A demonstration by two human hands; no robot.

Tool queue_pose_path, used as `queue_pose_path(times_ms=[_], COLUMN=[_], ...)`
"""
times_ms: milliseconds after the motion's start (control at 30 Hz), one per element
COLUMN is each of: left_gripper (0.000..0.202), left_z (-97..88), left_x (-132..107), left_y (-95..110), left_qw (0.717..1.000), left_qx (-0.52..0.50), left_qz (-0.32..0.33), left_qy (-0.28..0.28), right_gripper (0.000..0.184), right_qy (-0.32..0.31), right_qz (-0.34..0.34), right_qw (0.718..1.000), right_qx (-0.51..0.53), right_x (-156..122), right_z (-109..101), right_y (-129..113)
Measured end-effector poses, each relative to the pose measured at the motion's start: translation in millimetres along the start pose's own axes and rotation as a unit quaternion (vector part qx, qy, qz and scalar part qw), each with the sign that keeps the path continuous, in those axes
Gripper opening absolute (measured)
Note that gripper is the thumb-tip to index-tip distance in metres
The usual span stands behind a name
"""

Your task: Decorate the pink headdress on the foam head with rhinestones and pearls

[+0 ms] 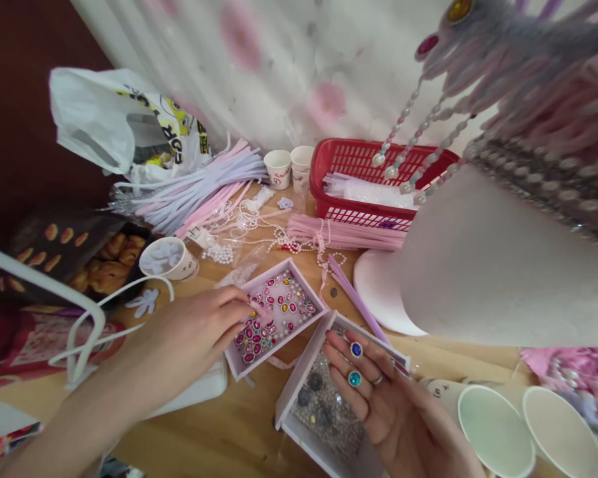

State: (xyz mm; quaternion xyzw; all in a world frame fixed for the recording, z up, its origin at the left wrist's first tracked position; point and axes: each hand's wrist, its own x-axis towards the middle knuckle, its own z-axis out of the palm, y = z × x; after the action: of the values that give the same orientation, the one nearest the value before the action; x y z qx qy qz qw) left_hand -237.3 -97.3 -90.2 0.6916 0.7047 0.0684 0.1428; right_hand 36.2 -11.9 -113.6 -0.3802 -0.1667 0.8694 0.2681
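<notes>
My left hand reaches into a small lilac box. Its fingers are bent and slightly apart, the tips among oval pink rhinestones, a few yellow ones and loose pearl beads. Whether the fingertips touch a stone is hard to make out. Palm up, my right hand carries a blue rhinestone and a teal rhinestone on its outstretched fingers. It is above a second lilac box, which contains clear and greyish beads and partly disappears behind the hand.
A white stand bears a feathered, pearl-strung piece on the right. Behind are a red basket, pipe cleaners and paper cups. More cups are at lower right. A white cable crosses the left side.
</notes>
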Motion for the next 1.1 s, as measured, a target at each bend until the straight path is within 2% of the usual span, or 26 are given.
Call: queue_pose_path(times_ms=[133,200,300,500,633,767,933,1000,1100], left_gripper=[0.037,0.028,0.02,0.021,0.019,0.02,0.018,0.02,0.022], left_z=[14.8,25.8,36.3,41.1,48.6,48.2,34.7,31.6,31.5], left_x=[-24.6,-33.7,-30.3,15.0,32.0,32.6,31.5,32.8,33.6], left_y=[23.5,33.6,48.6,80.6,92.2,84.3,53.1,44.4,40.9], left_qw=[0.986,0.979,0.973,0.951,0.947,0.942,0.938,0.927,0.899], left_qx=[0.011,-0.005,-0.074,-0.232,-0.249,-0.274,-0.267,-0.293,-0.365], left_qz=[-0.056,-0.071,-0.064,0.01,0.047,0.029,-0.091,-0.139,-0.171], left_qy=[0.157,0.192,0.211,0.203,0.197,0.189,0.2,0.189,0.171], right_gripper=[0.038,0.039,0.038,0.039,0.029,0.032,0.037,0.039,0.035], right_qy=[-0.006,-0.009,-0.032,-0.106,-0.104,-0.12,-0.117,-0.112,-0.079], right_qz=[0.01,0.013,0.022,0.027,0.012,0.02,-0.013,-0.023,-0.007], right_qw=[1.0,1.0,0.999,0.994,0.994,0.992,0.993,0.993,0.996], right_qx=[-0.01,-0.015,-0.006,0.02,0.039,0.042,-0.001,-0.009,-0.033], right_x=[2.5,3.1,2.8,0.7,0.7,0.1,-1.5,-1.5,-2.3], right_z=[-3.0,-3.2,-2.1,-1.4,0.3,0.4,-5.0,-6.0,-2.8], right_y=[-1.1,-1.8,-1.0,5.4,7.0,6.5,8.8,9.1,6.3])
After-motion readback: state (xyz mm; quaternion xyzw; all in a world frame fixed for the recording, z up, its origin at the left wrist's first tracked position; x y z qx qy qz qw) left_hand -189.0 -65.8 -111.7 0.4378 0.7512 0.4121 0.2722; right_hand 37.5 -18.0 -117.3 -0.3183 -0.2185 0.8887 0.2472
